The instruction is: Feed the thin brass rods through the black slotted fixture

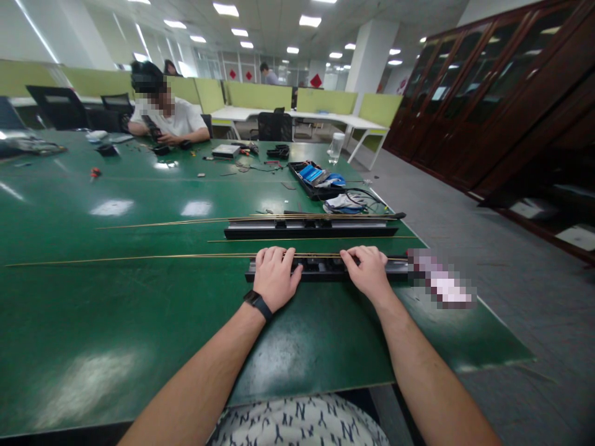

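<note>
A long black and silver rail (320, 276) lies crosswise on the green table in front of me. Thin gold-coloured rods (139, 257) run along its far edge and stick out well past its left end. Over the rail's left part rests my left hand (275, 279), its fingers laid across the rods and its thumb apart. My right hand (368, 271) is at the right part, thumb and forefinger closed together at the rods; its other fingers are curled over the rail. What lies under both palms is hidden.
Beyond is a second black rail (311, 233) with rods on top. A single thin rod (223, 241) lies between the rails. Farther back are a black tray (309, 189) of blue items, a clear cup (335, 148) and a seated person (170, 118). A blurred patch (441, 282) covers something right.
</note>
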Available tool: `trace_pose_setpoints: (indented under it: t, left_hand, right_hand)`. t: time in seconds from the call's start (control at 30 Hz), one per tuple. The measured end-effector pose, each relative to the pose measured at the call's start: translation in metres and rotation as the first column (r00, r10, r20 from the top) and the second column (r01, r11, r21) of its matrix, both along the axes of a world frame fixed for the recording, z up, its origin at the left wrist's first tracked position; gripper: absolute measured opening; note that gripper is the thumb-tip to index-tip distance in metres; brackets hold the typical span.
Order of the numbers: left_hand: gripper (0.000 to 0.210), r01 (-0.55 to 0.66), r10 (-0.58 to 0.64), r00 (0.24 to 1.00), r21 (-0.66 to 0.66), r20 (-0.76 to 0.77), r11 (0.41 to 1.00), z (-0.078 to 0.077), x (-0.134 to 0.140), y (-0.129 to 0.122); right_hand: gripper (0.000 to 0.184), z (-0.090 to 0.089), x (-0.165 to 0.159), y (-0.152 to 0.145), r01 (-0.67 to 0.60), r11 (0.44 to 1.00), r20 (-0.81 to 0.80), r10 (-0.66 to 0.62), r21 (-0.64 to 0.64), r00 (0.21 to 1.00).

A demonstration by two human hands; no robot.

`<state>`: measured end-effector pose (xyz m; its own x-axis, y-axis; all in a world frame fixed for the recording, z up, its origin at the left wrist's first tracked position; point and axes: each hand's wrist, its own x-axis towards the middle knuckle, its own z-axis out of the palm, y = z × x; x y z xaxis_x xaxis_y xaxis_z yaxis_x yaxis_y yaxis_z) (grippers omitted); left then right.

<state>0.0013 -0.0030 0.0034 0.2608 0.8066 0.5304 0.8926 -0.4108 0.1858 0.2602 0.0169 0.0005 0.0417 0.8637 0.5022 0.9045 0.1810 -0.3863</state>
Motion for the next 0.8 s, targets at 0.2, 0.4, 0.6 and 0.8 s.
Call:
trace_pose_setpoints:
  t: [0.2,0.4,0.6,0.8]
  left_hand:
    - [0.035,-0.003,0.003,1.000,-0.005,0.001,1.000,0.0000,0.0001,0.0004]
    - [0.036,-0.004,0.004,1.000,-0.004,-0.010,1.000,-0.0003,0.0004,0.0005]
    - [0.036,-0.006,0.006,1.000,0.015,-0.012,1.000,-0.0012,0.0003,0.0010]
    - [0.036,-0.005,0.005,1.000,0.021,-0.004,1.000,-0.0007,0.0001,0.0009]
  right_hand:
    - [0.032,0.0013,0.0009,-0.0009,0.015,1.000,0.001,-0.015,0.006,1.000]
    - [0.036,0.0010,0.0012,-0.0011,0.018,1.000,0.005,-0.018,0.016,1.000]
    - [0.034,-0.0025,0.0022,0.0006,0.006,1.000,0.012,-0.006,0.025,1.000]
    - [0.031,0.0000,0.0014,-0.0008,0.010,1.000,0.004,-0.010,0.013,1.000]
